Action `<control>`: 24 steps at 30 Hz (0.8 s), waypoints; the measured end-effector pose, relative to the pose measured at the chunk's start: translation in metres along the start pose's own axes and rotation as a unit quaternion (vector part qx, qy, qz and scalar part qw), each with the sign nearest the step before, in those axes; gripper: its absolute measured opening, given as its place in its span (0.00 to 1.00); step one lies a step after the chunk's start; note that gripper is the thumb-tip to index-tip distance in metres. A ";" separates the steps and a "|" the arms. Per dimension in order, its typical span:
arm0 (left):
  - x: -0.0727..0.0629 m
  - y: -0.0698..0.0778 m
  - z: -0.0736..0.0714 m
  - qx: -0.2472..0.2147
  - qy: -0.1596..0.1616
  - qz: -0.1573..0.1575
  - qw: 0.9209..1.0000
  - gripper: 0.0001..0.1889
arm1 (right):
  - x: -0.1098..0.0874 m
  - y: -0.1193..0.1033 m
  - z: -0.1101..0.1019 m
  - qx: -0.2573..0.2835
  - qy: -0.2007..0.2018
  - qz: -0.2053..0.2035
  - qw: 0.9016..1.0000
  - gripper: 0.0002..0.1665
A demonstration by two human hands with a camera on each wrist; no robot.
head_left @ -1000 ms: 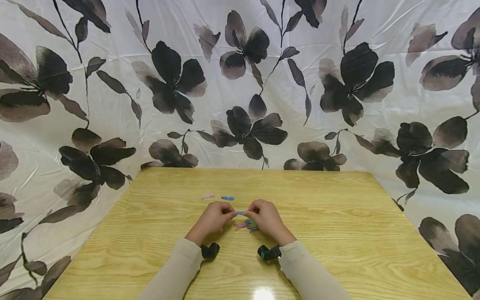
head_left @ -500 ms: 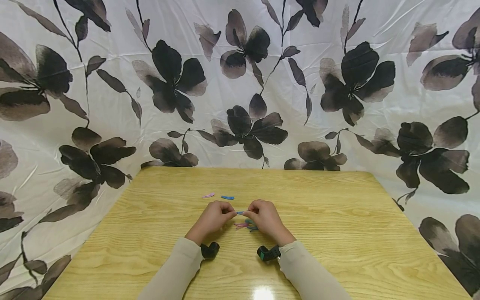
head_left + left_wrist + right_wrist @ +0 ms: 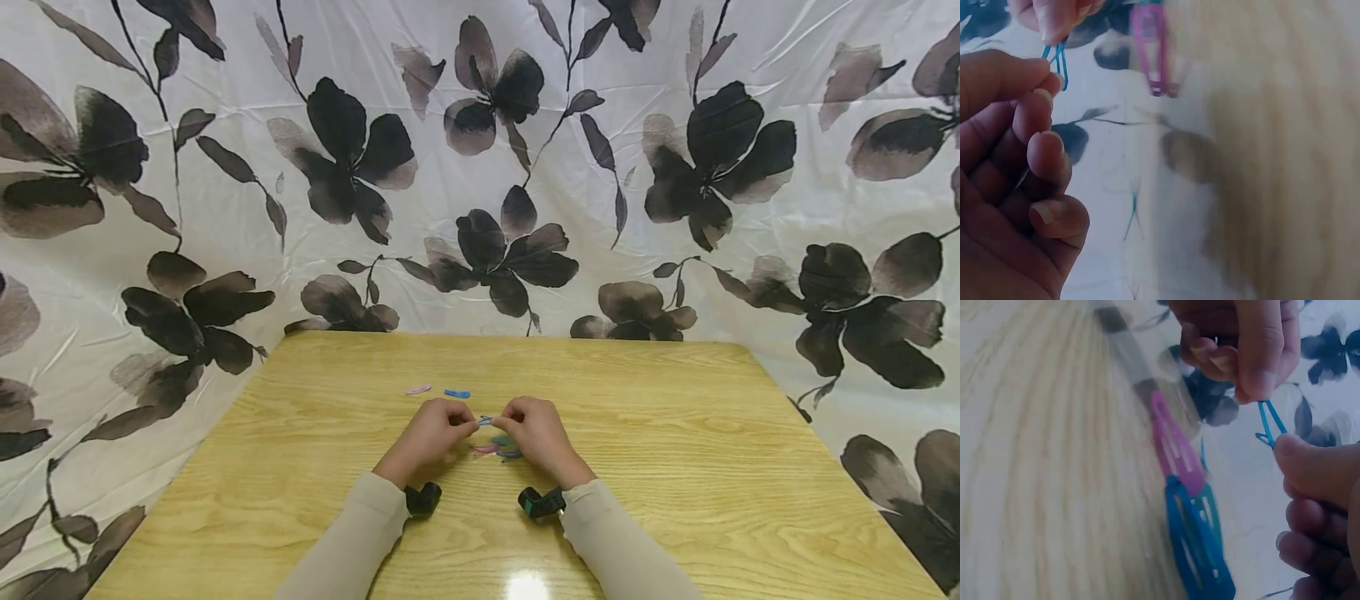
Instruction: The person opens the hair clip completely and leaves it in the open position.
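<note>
Between the two hands, the held blue clip (image 3: 1265,422) has spread: half a second ago it showed as one flat strip, and its legs now stand apart. Both hands have barely shifted over the worktop (image 3: 675,467).

Nearest, a pale left sleeve (image 3: 360,517) and right sleeve (image 3: 611,525) come in from the near side of the worktop, each with a black wrist device (image 3: 423,500) just beyond its cuff. Midway between the worktop's left and right edges lies a small pile: a pink clip (image 3: 1177,447) overlapping a teal clip (image 3: 1212,512) and a darker blue clip (image 3: 1200,556). Just past the pile, the left hand (image 3: 433,432) pinches one end of the held blue clip between thumb and finger, its other fingers loosely curled. Opposite, the right hand (image 3: 537,429) pinches the other end with thumb and fingertip, so the clip is held up off the wood, slightly farther from the near edge than the pile.

Beyond the hands, toward the far edge, lie a far blue clip (image 3: 457,393) and, to its left and nearer the far left corner, a pale pink clip (image 3: 418,389), well apart from the pile. Behind the far edge hangs a white cloth (image 3: 600,50) printed with dark flowers.
</note>
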State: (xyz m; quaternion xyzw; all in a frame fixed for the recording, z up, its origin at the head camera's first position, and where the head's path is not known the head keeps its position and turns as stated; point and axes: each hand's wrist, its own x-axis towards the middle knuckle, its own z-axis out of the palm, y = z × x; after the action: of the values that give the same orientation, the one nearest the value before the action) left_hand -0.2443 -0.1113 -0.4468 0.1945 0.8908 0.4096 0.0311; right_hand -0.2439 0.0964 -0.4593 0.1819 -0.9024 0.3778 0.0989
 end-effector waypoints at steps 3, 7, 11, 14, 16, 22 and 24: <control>0.000 0.001 -0.001 -0.003 0.007 -0.001 1.000 0.08 | 0.000 -0.001 -0.002 0.008 0.002 -0.001 1.000 0.10; 0.001 -0.002 0.001 0.001 0.012 -0.001 1.000 0.07 | 0.000 -0.001 -0.001 0.008 0.001 0.000 1.000 0.10; 0.001 -0.003 0.002 0.008 0.020 0.001 1.000 0.07 | 0.000 0.000 0.001 0.011 0.001 0.006 1.000 0.10; 0.001 -0.002 0.002 0.009 0.022 -0.003 1.000 0.07 | 0.000 0.000 0.001 0.008 0.002 0.005 1.000 0.10; 0.002 -0.002 0.001 0.008 0.022 -0.006 1.000 0.07 | 0.000 0.000 0.001 0.006 0.003 0.002 1.000 0.10; 0.002 -0.004 0.001 0.004 0.027 -0.009 1.000 0.07 | 0.000 0.000 0.001 -0.006 0.006 -0.014 1.000 0.09; 0.002 -0.005 0.001 0.002 0.029 -0.012 0.999 0.07 | 0.000 0.001 0.002 -0.006 0.008 -0.021 1.000 0.08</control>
State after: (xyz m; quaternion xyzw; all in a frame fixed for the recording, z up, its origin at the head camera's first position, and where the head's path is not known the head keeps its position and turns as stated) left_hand -0.2479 -0.1128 -0.4508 0.1718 0.8946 0.4125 0.0094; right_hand -0.2443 0.0955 -0.4607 0.1975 -0.8997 0.3719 0.1152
